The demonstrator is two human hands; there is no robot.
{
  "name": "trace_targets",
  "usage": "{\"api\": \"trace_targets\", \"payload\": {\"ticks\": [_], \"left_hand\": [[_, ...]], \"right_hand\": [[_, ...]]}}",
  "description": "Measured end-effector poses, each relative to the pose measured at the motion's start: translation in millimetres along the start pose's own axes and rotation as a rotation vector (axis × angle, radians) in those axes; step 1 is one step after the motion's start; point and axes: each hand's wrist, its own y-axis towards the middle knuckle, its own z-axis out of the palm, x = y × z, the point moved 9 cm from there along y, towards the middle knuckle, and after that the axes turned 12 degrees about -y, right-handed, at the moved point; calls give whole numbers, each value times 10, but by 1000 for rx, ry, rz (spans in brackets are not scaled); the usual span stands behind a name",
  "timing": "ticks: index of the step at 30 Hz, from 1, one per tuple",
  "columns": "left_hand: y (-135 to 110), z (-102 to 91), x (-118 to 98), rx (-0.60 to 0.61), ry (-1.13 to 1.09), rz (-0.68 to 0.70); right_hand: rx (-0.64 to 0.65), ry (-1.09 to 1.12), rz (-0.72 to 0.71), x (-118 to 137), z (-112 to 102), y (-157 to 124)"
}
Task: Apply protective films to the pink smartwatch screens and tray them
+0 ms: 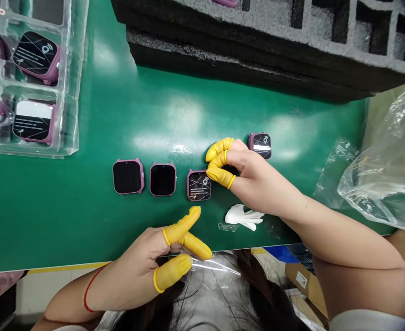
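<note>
Yellow finger cots cover the thumb and fingertips of both hands. My right hand [239, 168] has thumb and index finger pinched together at the upper right corner of a purple smartwatch [199, 187] with a printed film on its screen; what is between the fingertips is hidden. Below that watch, my left hand [175, 250] hovers at the table edge with fingers apart. A clear plastic sheet [216, 271] shows beside its fingertips; I cannot tell whether they touch it. To the left lie two smartwatches with plain black screens [128, 176] [163, 179]. Another printed-film watch [260, 146] lies behind my right hand.
A clear tray [72, 115] holds several purple watches at the left. Thick black foam [223, 55] with cut-out pockets stands along the back. White crumpled material [242, 216] and clear film scraps [182, 155] lie on the green table [68, 211]. A clear bag [385, 170] is at the right.
</note>
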Motion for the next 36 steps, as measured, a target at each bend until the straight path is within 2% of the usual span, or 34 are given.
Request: {"api": "trace_targets", "payload": {"ticks": [8, 18, 31, 36], "left_hand": [[39, -15, -7, -49, -75, -66], [24, 12, 15, -22, -138, -112], [45, -23, 2, -60, -68, -73], [68, 18, -36, -26, -53, -67]], "right_hand": [[-7, -25, 16, -5, -3, -2], [-30, -50, -12, 10, -4, 8], [-19, -49, -2, 5, -7, 10], [-25, -48, -2, 3, -8, 4]]}}
